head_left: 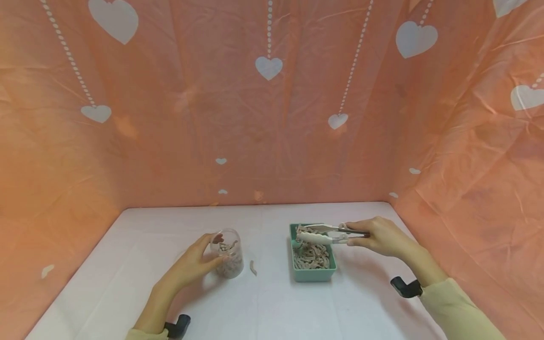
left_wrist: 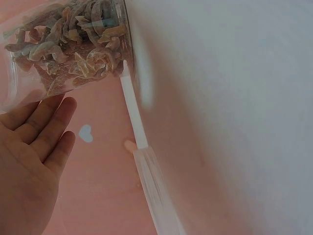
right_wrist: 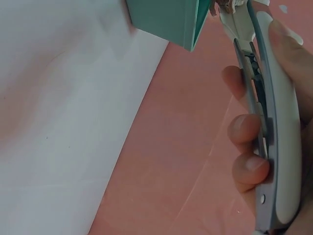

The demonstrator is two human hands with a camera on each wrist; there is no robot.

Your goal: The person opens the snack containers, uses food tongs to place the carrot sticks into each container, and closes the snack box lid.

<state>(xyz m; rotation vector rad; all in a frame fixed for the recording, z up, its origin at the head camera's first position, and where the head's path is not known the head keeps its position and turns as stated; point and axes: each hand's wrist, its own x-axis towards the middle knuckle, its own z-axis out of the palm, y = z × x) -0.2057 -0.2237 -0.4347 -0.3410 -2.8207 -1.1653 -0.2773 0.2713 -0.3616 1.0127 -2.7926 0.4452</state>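
With thumb and fingers about its sides, my left hand (head_left: 197, 259) holds a clear jar (head_left: 232, 262) that stands on the table. Curly brownish dried strips (left_wrist: 93, 54) fill part of the jar, seen close in the left wrist view. My right hand (head_left: 378, 237) grips a pair of tongs (head_left: 329, 238), its fingers wrapped round the handles in the right wrist view (right_wrist: 279, 122). The tong tips are over the far part of a green rectangular box (head_left: 314, 276), among a heap of similar strips (head_left: 312, 257). Whether they pinch any strip I cannot tell.
One loose strip (head_left: 252, 267) lies on the white table (head_left: 272, 311) between the jar and the box. An orange cloth (head_left: 272, 141) with white hearts hangs behind the table and along both sides.
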